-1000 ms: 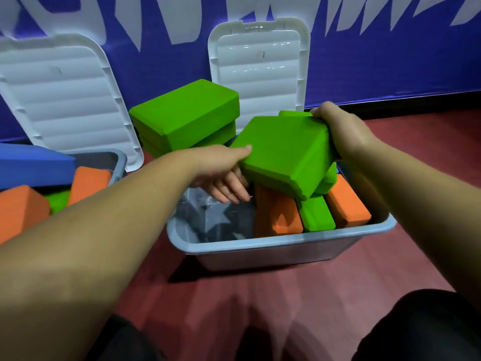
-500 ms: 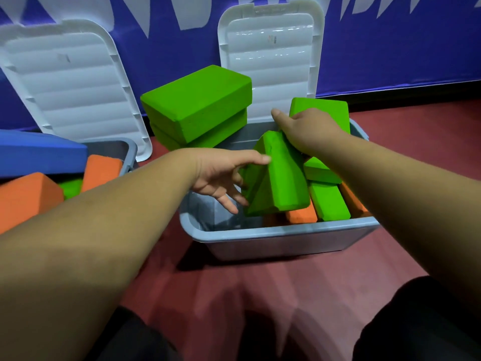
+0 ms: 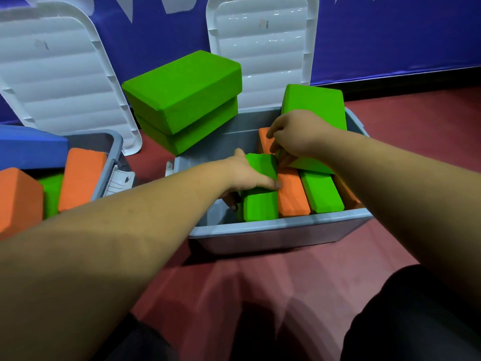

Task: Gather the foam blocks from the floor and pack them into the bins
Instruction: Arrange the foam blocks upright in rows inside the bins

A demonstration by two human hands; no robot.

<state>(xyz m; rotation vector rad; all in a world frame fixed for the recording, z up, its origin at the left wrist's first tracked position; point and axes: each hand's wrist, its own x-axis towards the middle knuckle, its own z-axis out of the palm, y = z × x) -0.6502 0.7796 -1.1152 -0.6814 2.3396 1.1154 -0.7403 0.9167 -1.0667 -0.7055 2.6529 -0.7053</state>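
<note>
A grey bin stands on the red floor in front of me. In it several foam blocks stand on edge side by side: a green block, an orange one, another green one. My left hand grips that leftmost green block, thumb on its right side, fingers down its left side. My right hand reaches down with curled fingers and pinches the block's far end. A further green block lies tilted on top at the back right.
Two green blocks lie stacked on the floor between the bins. The left bin holds orange, green and blue blocks. Two white lids lean on the blue wall. My knees are at the bottom.
The green block has gone from held flat above the bin, to tilted, to standing on edge in the bin's left gap. Both hands followed it down.
</note>
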